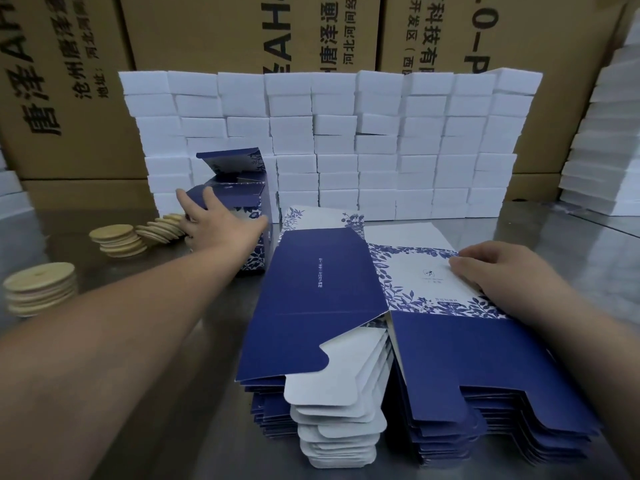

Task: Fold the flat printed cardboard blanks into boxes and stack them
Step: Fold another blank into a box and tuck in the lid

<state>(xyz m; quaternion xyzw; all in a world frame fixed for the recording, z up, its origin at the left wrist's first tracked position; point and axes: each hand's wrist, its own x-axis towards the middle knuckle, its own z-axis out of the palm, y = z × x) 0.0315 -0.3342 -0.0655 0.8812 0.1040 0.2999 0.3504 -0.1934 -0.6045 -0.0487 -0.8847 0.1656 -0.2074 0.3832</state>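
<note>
1. Nearest on the dull grey metal desk [194, 393] lie two thick stacks of flat navy-and-white printed cardboard blanks [322, 341], side by side and touching, their white tabs fanning toward the viewer.
2. The right hand [498, 271] rests on the top blank of the right stack, fingers [460, 265] bent and close together, pressing at its floral white panel; whether they pinch an edge cannot be told.
3. The left hand [207, 220] reaches far left, fingers spread wide over a folded navy floral box [242, 202] standing on the desk with its lid flap up.
4. Left of that box sit piles of pale round wooden discs [117, 239].
5. Behind stands a wall of stacked plain white boxes [346, 143].
6. Farthest, large brown corrugated cartons [214, 32] with black printed lettering fill the background.
</note>
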